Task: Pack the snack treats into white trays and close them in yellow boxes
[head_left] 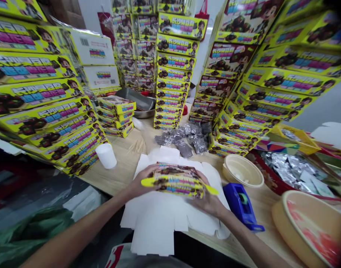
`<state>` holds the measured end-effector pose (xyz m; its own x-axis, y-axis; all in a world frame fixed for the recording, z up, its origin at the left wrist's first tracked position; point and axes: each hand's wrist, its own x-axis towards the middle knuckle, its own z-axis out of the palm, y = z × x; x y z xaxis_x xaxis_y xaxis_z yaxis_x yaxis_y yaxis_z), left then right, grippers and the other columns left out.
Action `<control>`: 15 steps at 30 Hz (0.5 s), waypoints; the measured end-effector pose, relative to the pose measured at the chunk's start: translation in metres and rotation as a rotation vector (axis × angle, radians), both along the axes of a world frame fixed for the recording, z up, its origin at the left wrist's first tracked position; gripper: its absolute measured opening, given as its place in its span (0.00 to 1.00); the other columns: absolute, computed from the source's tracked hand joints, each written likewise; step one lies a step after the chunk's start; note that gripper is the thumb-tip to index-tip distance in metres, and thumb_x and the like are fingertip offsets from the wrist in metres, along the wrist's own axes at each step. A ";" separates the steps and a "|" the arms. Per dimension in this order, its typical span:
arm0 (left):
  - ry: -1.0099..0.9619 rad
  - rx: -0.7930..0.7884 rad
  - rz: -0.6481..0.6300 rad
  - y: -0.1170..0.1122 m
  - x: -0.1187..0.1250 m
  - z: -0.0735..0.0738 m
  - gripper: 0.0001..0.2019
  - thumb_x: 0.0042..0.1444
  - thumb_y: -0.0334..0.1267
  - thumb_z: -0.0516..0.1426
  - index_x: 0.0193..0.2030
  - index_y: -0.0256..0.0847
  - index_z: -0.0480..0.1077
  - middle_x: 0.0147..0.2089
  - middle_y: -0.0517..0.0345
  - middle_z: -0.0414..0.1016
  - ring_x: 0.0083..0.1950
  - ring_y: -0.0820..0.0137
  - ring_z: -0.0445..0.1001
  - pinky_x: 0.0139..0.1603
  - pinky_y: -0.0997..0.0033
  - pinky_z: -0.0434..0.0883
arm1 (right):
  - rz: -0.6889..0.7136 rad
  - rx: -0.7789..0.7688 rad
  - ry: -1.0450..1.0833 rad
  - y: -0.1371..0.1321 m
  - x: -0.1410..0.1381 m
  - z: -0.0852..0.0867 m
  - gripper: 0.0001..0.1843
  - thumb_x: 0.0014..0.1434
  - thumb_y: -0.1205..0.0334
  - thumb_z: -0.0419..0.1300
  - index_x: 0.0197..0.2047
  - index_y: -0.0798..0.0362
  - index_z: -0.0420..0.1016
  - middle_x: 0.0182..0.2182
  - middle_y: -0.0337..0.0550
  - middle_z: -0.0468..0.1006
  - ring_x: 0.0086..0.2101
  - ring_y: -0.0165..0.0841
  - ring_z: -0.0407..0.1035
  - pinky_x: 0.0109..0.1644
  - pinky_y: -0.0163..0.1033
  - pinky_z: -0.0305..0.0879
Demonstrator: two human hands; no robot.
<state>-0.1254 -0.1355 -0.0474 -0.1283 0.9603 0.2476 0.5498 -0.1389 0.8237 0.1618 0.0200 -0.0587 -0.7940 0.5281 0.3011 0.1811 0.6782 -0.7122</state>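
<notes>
Yellow cardboard box (pixel 178 182) sits level between my left hand (pixel 144 180) and right hand (pixel 208 201), both closed firmly around it, over the white cardboard blank (pixel 155 227).

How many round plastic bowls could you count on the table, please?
2: a small cream plastic bowl right of the white card, and a larger cream-rimmed plastic bowl with a pinkish inside at the near right corner. Others could be hidden from this view.

Left hand (pixel 145 179) and right hand (pixel 207 199) are gripping a yellow printed carton (pixel 178 182) from both sides, over a flat white cardboard blank (pixel 156 219). A blue tape dispenser (pixel 241 206) is sitting just beside the right hand on the wooden table (pixel 126 178).
</notes>
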 end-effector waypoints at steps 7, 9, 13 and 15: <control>-0.597 -0.063 0.032 0.026 0.005 0.028 0.27 0.42 0.41 0.66 0.48 0.36 0.66 0.47 0.50 0.74 0.49 0.60 0.72 0.50 0.62 0.69 | -0.105 -0.192 -0.063 0.034 -0.020 0.021 0.25 0.48 0.50 0.65 0.47 0.53 0.66 0.41 0.48 0.73 0.41 0.40 0.68 0.47 0.49 0.66; -0.747 -0.018 0.087 0.032 0.012 0.023 0.26 0.41 0.41 0.66 0.46 0.35 0.66 0.43 0.51 0.75 0.45 0.61 0.74 0.46 0.63 0.71 | -0.019 -0.295 -0.045 0.039 -0.018 0.028 0.28 0.49 0.49 0.64 0.49 0.53 0.65 0.44 0.48 0.72 0.40 0.39 0.68 0.44 0.45 0.67; -0.832 -0.003 0.167 0.043 0.019 0.016 0.25 0.39 0.42 0.66 0.43 0.36 0.66 0.38 0.54 0.76 0.38 0.62 0.75 0.39 0.66 0.72 | -0.080 -0.229 0.057 0.052 -0.010 0.064 0.31 0.53 0.48 0.59 0.56 0.52 0.59 0.49 0.50 0.67 0.42 0.36 0.66 0.40 0.40 0.67; -0.835 -0.014 0.167 0.046 0.019 0.016 0.24 0.38 0.42 0.66 0.42 0.36 0.66 0.38 0.55 0.76 0.36 0.63 0.75 0.38 0.66 0.72 | -0.141 0.007 -0.039 0.061 -0.011 0.091 0.20 0.56 0.52 0.56 0.49 0.53 0.67 0.41 0.47 0.70 0.38 0.34 0.66 0.40 0.39 0.66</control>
<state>-0.1068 -0.0897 -0.0310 -0.4040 0.9147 -0.0036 -0.2265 -0.0962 0.9692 0.1509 0.0814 0.0328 -0.7234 0.6328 0.2760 0.3018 0.6494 -0.6980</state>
